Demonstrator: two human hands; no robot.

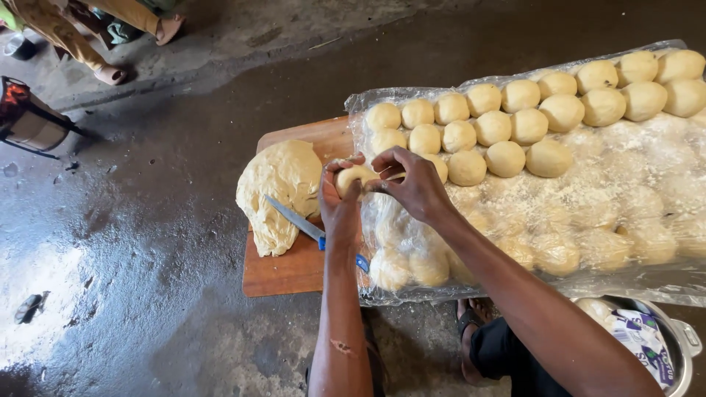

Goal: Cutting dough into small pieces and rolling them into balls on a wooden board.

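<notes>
The person is in the middle of shaping a small piece of dough (353, 179), which sits cupped in the left hand (338, 202) right over the near edge of the wooden board (283, 273), just beside the plastic sheet (632, 184). The left fingers are curled closed around the piece from below and behind, and the right hand (412, 184) comes over the top with its fingertips pinched down onto the piece, so both hands are gripping that one ball between them. To do this bit well, it looks like the trick is to keep the left palm as a steady cup and let the right fingers tuck the ragged edges under, turning the piece a little each time so the top skin pulls smooth like the finished dough balls (507, 121) lined up in rows on the sheet. Pressing too hard would probably flatten it or make it stick, and there's flour dusted on the plastic close by if it gets tacky. Size matters too: the rows look pretty even, so matching them is the thing to aim for. The big dough lump (283, 191) waits on the board to the left with a blue-handled knife (301, 223) lying across it, blade on the dough and handle toward the left wrist, so the forearm should stay clear of it. More balls sit under a fold of the plastic near the person's knees, and a metal pot (680, 342) is at the bottom right.
</notes>
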